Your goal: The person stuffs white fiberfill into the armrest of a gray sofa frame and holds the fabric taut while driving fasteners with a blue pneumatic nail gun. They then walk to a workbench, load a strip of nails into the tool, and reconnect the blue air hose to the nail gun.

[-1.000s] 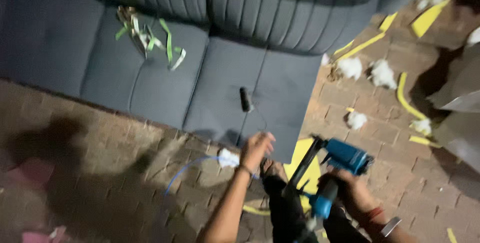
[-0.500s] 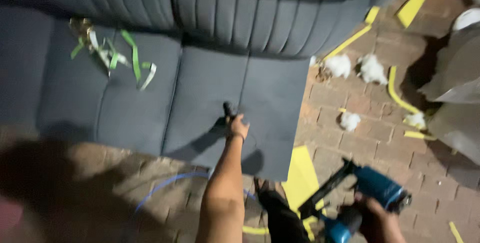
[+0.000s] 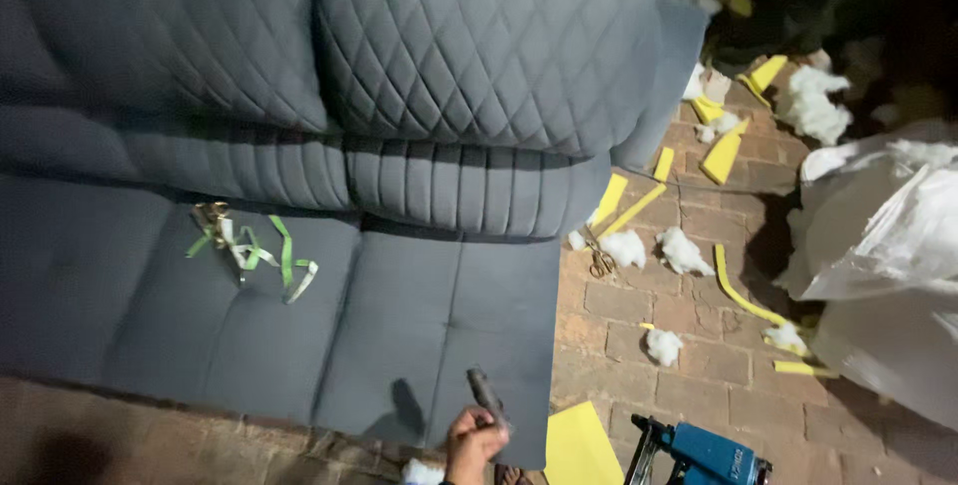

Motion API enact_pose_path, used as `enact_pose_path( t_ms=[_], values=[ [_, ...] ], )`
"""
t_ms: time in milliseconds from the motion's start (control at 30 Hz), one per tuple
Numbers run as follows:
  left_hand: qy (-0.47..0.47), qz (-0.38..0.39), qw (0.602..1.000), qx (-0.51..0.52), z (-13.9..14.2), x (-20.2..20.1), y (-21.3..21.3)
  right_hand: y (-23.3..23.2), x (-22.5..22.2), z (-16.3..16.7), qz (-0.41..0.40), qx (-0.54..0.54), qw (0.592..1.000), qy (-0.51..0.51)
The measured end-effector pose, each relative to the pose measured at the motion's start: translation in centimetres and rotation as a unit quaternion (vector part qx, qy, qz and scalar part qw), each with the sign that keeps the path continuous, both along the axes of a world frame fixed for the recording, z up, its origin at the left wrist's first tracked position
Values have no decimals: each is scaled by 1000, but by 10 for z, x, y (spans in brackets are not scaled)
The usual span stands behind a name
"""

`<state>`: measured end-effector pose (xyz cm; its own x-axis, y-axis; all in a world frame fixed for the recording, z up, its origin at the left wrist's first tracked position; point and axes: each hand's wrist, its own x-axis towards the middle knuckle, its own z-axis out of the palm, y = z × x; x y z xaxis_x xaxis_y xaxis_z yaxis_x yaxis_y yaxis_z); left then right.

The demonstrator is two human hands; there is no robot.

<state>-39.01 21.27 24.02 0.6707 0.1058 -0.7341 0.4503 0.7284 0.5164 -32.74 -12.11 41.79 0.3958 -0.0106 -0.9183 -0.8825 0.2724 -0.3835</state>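
1. A person's left hand [image 3: 471, 442] closes around a small dark stick-shaped tool [image 3: 485, 394] at the front edge of the grey-blue quilted fabric sofa seat [image 3: 399, 315], its tip raised just above the cushion near the seat's right-hand corner.
2. The right hand is out of frame; a blue-bodied power stapler [image 3: 704, 453] shows at the bottom edge, over the red brick paving [image 3: 619, 305], and whether anything grips it cannot be told.
3. Handling the tool well looks to call for a firm, low hold with the tip kept clear of the upholstery, so the fabric is neither snagged nor marked, and for keeping the stapler's nose turned away from the working hand.
4. Clutter nearby could get in the way: a tangle of green and cream ribbon strips [image 3: 249, 250] lies well to the left on the seat, while yellow foam offcuts [image 3: 723, 154] and white stuffing tufts [image 3: 627, 247] litter the paving beside the sofa, near crumpled white plastic sheeting [image 3: 888, 236].
5. Against the view half a second earlier, the hand then lay stretched out over the cushion, reaching the tool where it rested; now the tool is lifted in the hand and drawn back to the seat's near edge.
6. The camera has tilted upward, bringing the sofa's diamond-quilted back cushions [image 3: 469, 46] into view, and the stapler has slipped mostly out of frame.
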Motion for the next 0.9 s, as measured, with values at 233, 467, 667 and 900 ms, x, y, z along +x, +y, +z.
enact_pose_path(
  t_ms=[233,467,667,900],
  values=[
    [-114,17,993,-38,138,-2,-50,-42,9,16,-12,148,988,-40],
    [-201,159,965,57,280,-6,-98,-89,24,65,43,357,927,-104],
    [-210,255,941,74,350,-74,-161,-92,48,99,157,362,916,-81],
    [-174,404,883,165,366,-208,-197,-31,15,111,325,432,840,-44]
  ],
)
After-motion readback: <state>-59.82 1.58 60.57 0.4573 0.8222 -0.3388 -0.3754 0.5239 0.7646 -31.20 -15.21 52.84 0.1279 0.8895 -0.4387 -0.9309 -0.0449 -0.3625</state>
